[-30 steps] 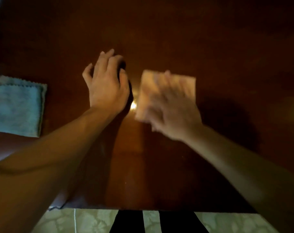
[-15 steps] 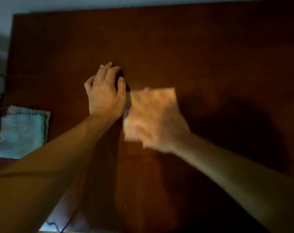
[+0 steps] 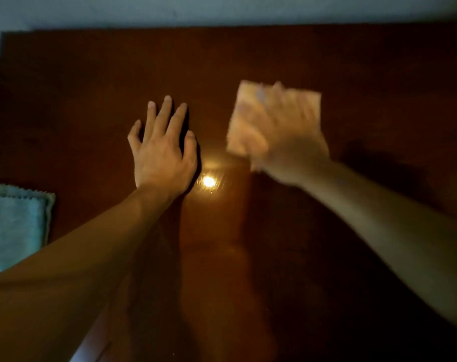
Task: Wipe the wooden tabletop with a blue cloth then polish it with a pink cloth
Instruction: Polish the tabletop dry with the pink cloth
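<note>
Right hand (image 3: pixel 287 142): my grip is pressing flat on the pink cloth (image 3: pixel 250 121), blurry.
Left hand (image 3: pixel 162 152): my grip is lying wide on the bench (image 3: pixel 91 87).
Blue cloth (image 3: pixel 13 226): far left, nearer my left hand.

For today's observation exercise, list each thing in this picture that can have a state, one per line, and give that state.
Dark wooden tabletop: glossy, with a bright light reflection between the hands.
Folded pink cloth: flat on the tabletop under the right hand, motion-blurred.
Folded blue cloth: lying idle at the table's left edge, untouched.
Left hand: fingers straight and spread, resting flat on the tabletop.
Right hand: pressing on the pink cloth; blurred, fingers unclear.
</note>
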